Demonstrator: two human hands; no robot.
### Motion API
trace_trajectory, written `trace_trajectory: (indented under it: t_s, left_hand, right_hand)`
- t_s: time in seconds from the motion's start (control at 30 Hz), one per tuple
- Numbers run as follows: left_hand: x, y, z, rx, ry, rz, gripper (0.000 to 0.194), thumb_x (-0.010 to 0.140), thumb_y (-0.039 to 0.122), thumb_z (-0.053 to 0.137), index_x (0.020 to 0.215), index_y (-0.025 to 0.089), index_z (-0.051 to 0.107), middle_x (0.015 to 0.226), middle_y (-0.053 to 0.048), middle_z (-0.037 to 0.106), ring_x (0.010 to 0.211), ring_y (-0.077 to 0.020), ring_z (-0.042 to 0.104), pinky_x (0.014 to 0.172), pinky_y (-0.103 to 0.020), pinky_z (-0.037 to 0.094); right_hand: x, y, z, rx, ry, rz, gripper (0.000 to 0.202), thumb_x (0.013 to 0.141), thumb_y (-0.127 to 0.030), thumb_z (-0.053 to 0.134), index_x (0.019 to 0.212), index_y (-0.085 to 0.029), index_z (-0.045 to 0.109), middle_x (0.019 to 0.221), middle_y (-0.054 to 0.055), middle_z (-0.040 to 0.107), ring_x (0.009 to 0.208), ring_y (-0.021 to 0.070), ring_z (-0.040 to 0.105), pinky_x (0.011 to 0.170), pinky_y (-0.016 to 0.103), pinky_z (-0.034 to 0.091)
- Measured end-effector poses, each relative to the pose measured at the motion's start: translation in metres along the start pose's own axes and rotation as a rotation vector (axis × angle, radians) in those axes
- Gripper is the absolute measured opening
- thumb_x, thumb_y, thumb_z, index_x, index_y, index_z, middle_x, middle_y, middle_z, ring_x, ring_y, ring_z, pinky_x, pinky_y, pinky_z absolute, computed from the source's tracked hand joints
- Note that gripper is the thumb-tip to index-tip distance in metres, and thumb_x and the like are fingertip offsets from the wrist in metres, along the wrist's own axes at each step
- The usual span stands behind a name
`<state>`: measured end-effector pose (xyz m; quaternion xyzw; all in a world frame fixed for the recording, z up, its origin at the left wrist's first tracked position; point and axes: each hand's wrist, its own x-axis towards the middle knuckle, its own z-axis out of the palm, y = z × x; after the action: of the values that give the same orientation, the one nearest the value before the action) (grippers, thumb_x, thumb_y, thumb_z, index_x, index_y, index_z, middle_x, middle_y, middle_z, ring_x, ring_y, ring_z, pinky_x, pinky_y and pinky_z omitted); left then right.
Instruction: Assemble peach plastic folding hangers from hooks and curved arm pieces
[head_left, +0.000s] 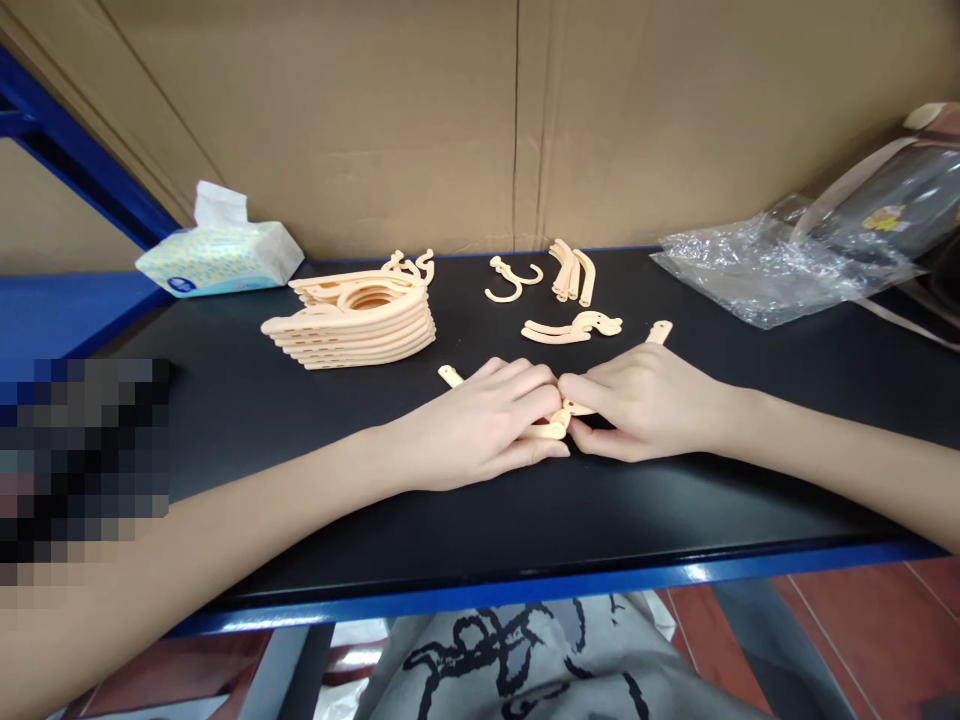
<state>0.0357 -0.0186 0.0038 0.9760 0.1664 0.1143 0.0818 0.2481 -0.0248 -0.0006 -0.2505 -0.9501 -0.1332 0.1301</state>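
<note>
My left hand (501, 422) is closed on a cream plastic hanger piece (551, 430), its rounded end showing by the thumb. A flat tip with a hole pokes out behind the knuckles. My right hand (645, 400) grips a second cream hanger piece (576, 408), and another flat tip (660, 331) shows beyond its knuckles. The two pieces meet between my fingertips, low over the black table; my fingers cover most of them. Just beyond lies a pair of curved cream arms joined at one end (577, 326).
Left of my hands stands a stack of cream hanger pieces (360, 335). Farther back are loose hooks (514, 280) and several curved arms (574, 275). A tissue box (225, 258) stands at back left, crumpled clear plastic (765, 265) and a bag (885, 190) at right. Cardboard (375, 120) walls the back.
</note>
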Motion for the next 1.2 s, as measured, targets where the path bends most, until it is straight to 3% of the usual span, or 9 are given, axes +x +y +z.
trace_trajectory:
  t_s: [0.13,0.33,0.57,0.7,0.87,1.2]
  left_hand:
    - [-0.0037,-0.0006,-0.001,-0.01,0.04,-0.045,0.025,0.094,0.04,0.043,0.088,0.017,0.049,0.096,-0.005,0.051,0.086,-0.018,0.045,0.077,-0.029,0.036]
    - [-0.0069,0.0015,-0.0023,-0.005,0.172,-0.121,0.026,0.095,0.042,0.04,0.092,0.018,0.051,0.103,-0.005,0.053,0.088,-0.0166,0.047,0.072,-0.027,0.039]
    - [-0.0064,-0.0012,-0.0036,0.007,0.232,-0.155,0.03,0.096,0.042,0.035,0.089,0.016,0.049,0.086,-0.003,0.053,0.077,-0.0156,0.046,0.064,-0.025,0.037]
    - [-0.0066,-0.0015,-0.0036,-0.014,0.205,-0.17,0.032,0.095,0.044,0.036,0.083,0.016,0.047,0.08,-0.002,0.051,0.072,-0.0146,0.046,0.059,-0.024,0.034]
    - [-0.0072,-0.0024,-0.0046,-0.013,0.221,-0.173,0.031,0.096,0.043,0.036,0.084,0.016,0.046,0.08,-0.002,0.052,0.071,-0.0143,0.046,0.059,-0.023,0.033]
    - [-0.0057,-0.004,-0.0039,-0.044,0.204,-0.175,0.027,0.096,0.038,0.035,0.084,0.017,0.047,0.082,-0.002,0.052,0.074,-0.0148,0.046,0.062,-0.024,0.035]
  right_hand:
    - [0.0009,0.0029,-0.0002,0.096,-0.037,0.008,0.01,0.085,-0.022,0.036,0.078,-0.019,0.043,0.06,-0.002,0.055,0.046,0.0102,0.04,0.045,0.025,0.02]
    - [-0.0003,0.0052,0.0006,0.095,0.09,0.005,0.021,0.095,-0.028,0.032,0.082,-0.017,0.045,0.071,0.001,0.058,0.058,0.011,0.049,0.052,0.023,0.03]
    - [0.0006,0.0062,0.0022,-0.045,0.142,0.085,0.03,0.097,-0.039,0.029,0.102,-0.018,0.051,0.073,0.0,0.066,0.057,0.0122,0.056,0.047,0.024,0.024]
    - [-0.0009,0.0028,0.0032,0.017,0.152,0.087,0.026,0.094,-0.037,0.035,0.092,-0.016,0.051,0.055,-0.004,0.056,0.045,0.0103,0.048,0.044,0.025,0.02]
    - [-0.0003,0.0029,0.004,0.105,0.133,0.025,0.022,0.094,-0.029,0.035,0.076,-0.019,0.043,0.063,-0.003,0.053,0.05,0.0091,0.044,0.046,0.025,0.023]
    - [0.0031,0.0074,0.0055,0.043,0.124,-0.002,0.031,0.096,-0.036,0.035,0.072,-0.019,0.045,0.061,-0.002,0.053,0.053,0.0099,0.044,0.052,0.024,0.026]
